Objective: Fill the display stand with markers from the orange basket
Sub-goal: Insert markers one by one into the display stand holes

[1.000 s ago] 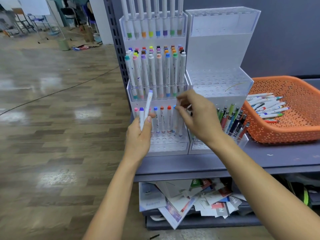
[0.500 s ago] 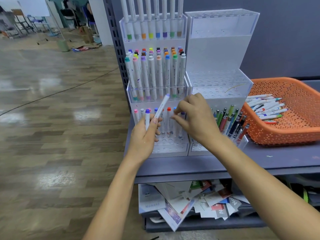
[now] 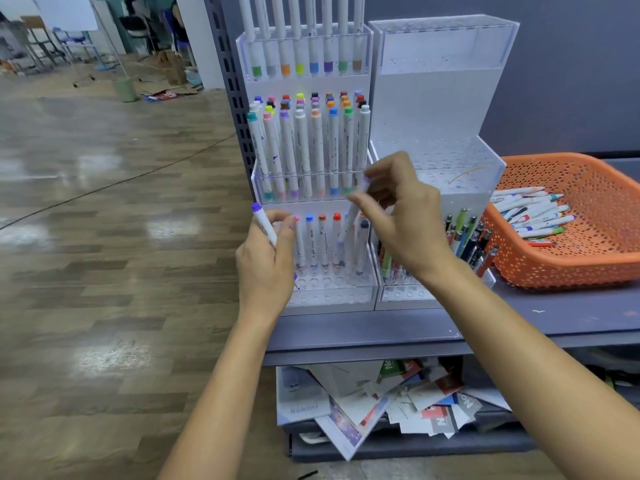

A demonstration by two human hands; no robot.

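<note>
A clear acrylic display stand (image 3: 332,292) on the grey shelf holds rows of white markers with coloured caps. In front of its bottom-left corner, my left hand (image 3: 266,261) grips a white marker with a purple cap (image 3: 264,221), tilted up and to the left. My right hand (image 3: 398,216) pinches another white marker (image 3: 351,216) by its top end over the right side of the bottom tier, the marker leaning into the holes. The orange basket (image 3: 588,265) stands at the right with several loose markers (image 3: 533,216) in it.
A second clear stand (image 3: 443,161) right of the first is mostly bare, with dark pens (image 3: 467,237) in its lowest tier. Below the grey shelf (image 3: 519,323) lies a pile of papers and booklets (image 3: 381,403). Wooden floor stretches to the left.
My left hand has swung its purple-capped marker from leaning right to leaning left. My right hand has risen and now pinches a marker over the bottom tier's right side.
</note>
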